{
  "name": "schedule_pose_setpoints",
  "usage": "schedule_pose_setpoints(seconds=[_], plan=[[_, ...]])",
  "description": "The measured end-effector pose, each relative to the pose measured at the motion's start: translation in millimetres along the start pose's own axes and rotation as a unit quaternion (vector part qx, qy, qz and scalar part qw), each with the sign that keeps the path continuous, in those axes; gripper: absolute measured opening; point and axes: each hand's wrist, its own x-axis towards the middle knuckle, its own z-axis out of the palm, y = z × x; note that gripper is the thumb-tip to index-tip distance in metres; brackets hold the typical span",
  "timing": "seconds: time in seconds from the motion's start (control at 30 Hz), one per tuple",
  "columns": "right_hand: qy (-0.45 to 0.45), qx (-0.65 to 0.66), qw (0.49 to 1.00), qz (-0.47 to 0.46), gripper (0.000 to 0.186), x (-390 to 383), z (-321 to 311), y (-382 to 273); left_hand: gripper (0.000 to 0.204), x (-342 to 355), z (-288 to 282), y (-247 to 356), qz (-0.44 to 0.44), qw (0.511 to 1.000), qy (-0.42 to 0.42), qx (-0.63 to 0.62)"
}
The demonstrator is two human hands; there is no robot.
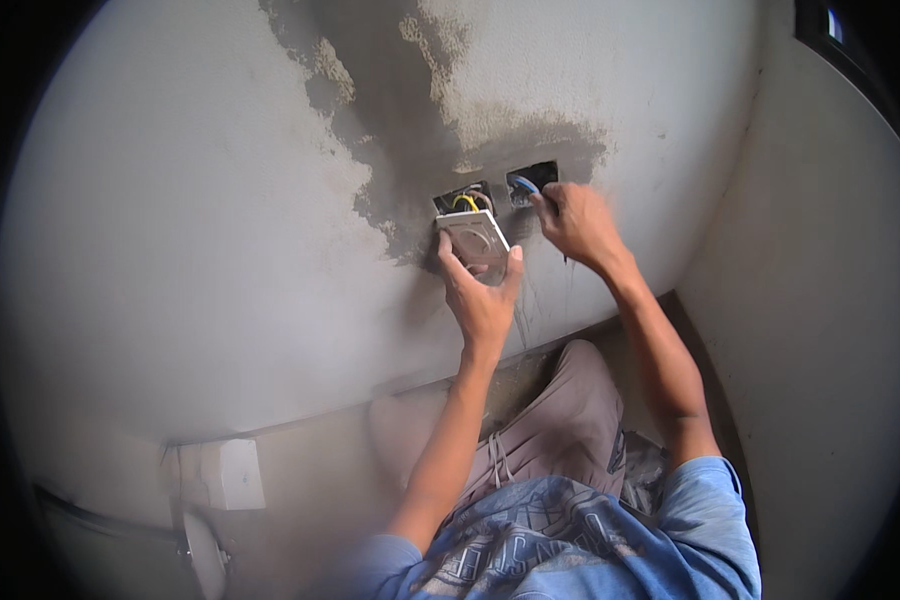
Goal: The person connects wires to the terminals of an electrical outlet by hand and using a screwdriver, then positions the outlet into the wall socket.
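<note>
My left hand (482,300) holds a white square socket outlet (473,238) by its sides, thumb and fingers closed on its edges. The outlet is tilted in front of the left wall box (450,200). Yellow wire (464,201) and other wires run from that box behind the outlet. My right hand (582,225) is closed at the right wall box (545,174), pinching a blue wire (523,184) that comes out of it. A thin dark tip shows under the right hand; what it belongs to is hidden.
Grey patched plaster (385,110) surrounds both boxes on the pale wall (190,220). A side wall (820,300) meets it at the right. Below are my bent legs (560,420), a clear plastic bag (645,470) beside them, and a white rectangular piece (241,474) at the lower left.
</note>
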Motion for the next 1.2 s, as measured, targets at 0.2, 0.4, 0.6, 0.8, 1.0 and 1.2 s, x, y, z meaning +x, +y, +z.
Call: schedule_pose_setpoints(seconds=[0.2,0.4,0.6,0.8,1.0,1.2], plan=[[0.075,0.022,0.997,0.015,0.031,-18.2,36.7,6.1,0.093,-2.1,-5.3,4.4,-0.022,0.999,-0.023,-0.032],[0.150,0.019,0.988,0.023,0.029,-26.0,61.9,5.2,0.095,-8.1,-0.7,9.6,-0.072,0.990,-0.052,-0.107],[0.215,0.076,0.972,0.055,0.029,-32.9,78.0,-5.2,0.093,-13.3,-1.1,13.3,-0.087,0.986,-0.067,-0.128],[0.253,0.127,0.957,0.067,0.032,-30.8,91.5,2.1,0.093,-9.6,-15.9,6.6,-0.108,0.979,-0.126,-0.122],[0.103,0.193,0.969,0.110,0.041,-30.9,49.6,14.5,0.056,4.3,-70.2,15.3,-0.107,0.978,-0.125,-0.127],[0.159,0.408,0.863,0.251,0.055,-70.2,36.4,68.5,0.044,16.7,-95.4,109.3,0.012,0.856,-0.341,-0.388]])
